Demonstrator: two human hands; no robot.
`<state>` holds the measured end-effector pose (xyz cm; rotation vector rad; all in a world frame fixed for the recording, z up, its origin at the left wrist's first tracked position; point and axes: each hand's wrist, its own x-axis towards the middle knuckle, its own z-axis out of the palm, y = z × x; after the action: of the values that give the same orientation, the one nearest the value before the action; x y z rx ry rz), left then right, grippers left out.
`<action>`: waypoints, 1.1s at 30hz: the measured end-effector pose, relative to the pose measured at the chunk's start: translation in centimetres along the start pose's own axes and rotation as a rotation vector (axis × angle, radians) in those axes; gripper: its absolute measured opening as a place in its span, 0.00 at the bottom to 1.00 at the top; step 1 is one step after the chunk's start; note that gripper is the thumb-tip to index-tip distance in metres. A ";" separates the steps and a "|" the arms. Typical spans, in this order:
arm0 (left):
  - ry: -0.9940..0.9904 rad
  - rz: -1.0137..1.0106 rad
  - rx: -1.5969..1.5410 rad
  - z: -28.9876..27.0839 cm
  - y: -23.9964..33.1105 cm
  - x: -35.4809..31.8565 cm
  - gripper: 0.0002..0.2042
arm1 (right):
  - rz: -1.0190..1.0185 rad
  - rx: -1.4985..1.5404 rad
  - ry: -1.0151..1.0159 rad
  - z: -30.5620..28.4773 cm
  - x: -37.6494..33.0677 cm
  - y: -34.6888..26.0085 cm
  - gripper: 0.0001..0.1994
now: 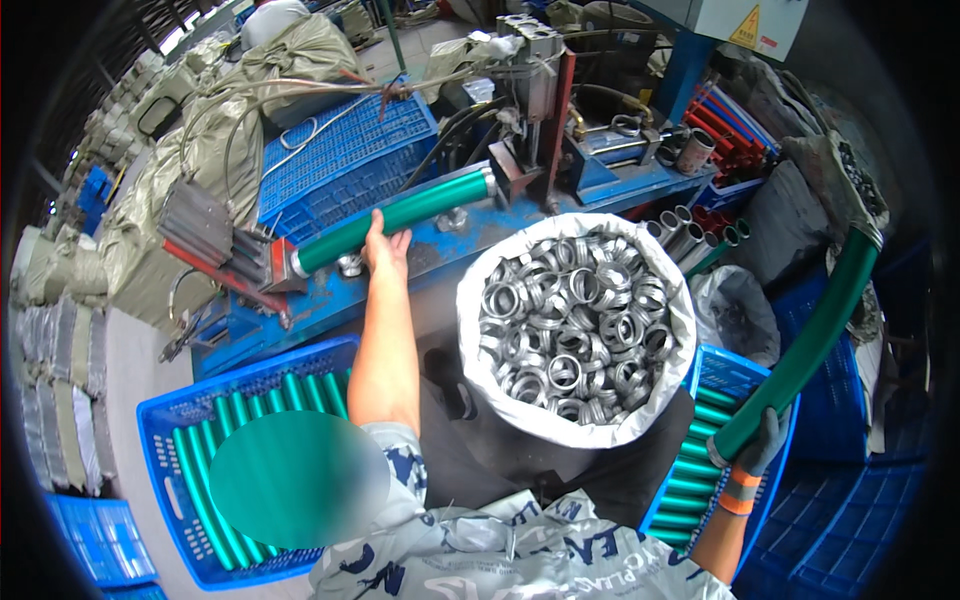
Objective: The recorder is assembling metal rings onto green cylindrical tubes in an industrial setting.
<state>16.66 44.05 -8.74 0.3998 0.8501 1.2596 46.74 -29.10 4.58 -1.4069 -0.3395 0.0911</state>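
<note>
A green tube (400, 212) with silvery end rings lies slantwise between two metal end blocks on the blue machine bench. My bare left hand (386, 248) is at its near side, thumb against the tube and fingers stretched out below it, not wrapped round. Low on the right, my gloved right hand (762, 445), with an orange band at the wrist, grips the lower end of another green tube (822, 340). That tube rises away to the upper right; its fingers' far side is hidden. Between my arms stands a white sack (640, 432) full of grey metal rings (565, 372).
Blue crates at left (160, 490) and right (785, 470) hold rows of green tubes. An upright metal press (535, 90) stands behind the bench, beside an upturned blue crate (350, 140). Red and silver pipes are stacked at back right. Hoses cross the bench's rear.
</note>
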 end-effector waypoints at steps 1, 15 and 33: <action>0.018 -0.020 0.027 0.1 0.3 0.0 0.36 | -0.009 -0.053 0.058 -1.2 -0.2 0.4 0.28; -0.113 -0.238 0.306 -5.1 4.4 7.9 0.58 | 0.518 -0.920 0.395 -23.5 -11.8 21.6 0.32; 0.053 0.105 1.316 -19.3 -2.2 -21.7 0.32 | 1.136 -0.320 0.548 -27.6 4.8 47.2 0.37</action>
<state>2.34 19.55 -15.30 1.4569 1.6543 0.6355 65.70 -46.11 -44.02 -1.7195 0.9633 0.5797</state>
